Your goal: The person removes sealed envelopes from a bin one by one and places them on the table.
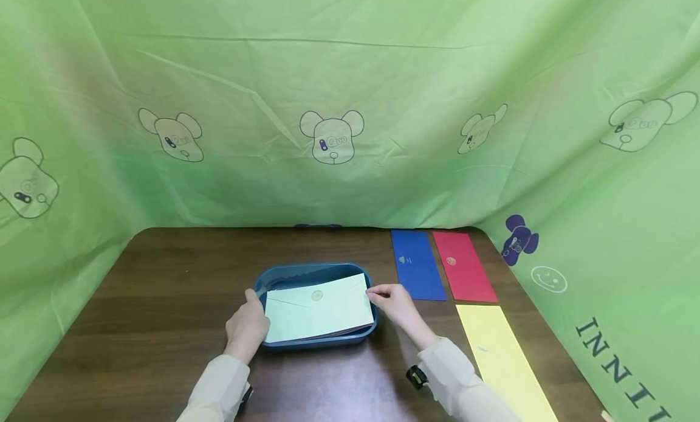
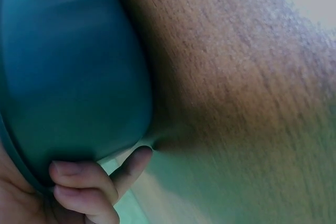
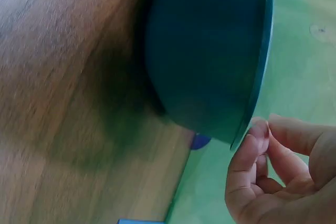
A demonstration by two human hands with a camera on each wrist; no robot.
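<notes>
A pale green envelope (image 1: 322,309) with a round gold mark lies tilted in a blue plastic basin (image 1: 306,344), on top of other sheets whose dark edges show beneath it. My right hand (image 1: 396,306) pinches the envelope's right edge between thumb and fingertips. At the basin's left end my left hand (image 1: 247,326) grips the rim. The left wrist view shows curled fingers (image 2: 84,182) under the basin's edge. In the right wrist view, the pinching fingers (image 3: 247,166) are right beside the rim, and the envelope is hidden there.
Blue (image 1: 418,267) and red (image 1: 465,267) envelopes lie side by side at the table's back right. A yellow envelope (image 1: 505,361) lies nearer, right of my right forearm. The brown wooden table (image 1: 147,325) is enclosed by a green printed curtain (image 1: 246,185).
</notes>
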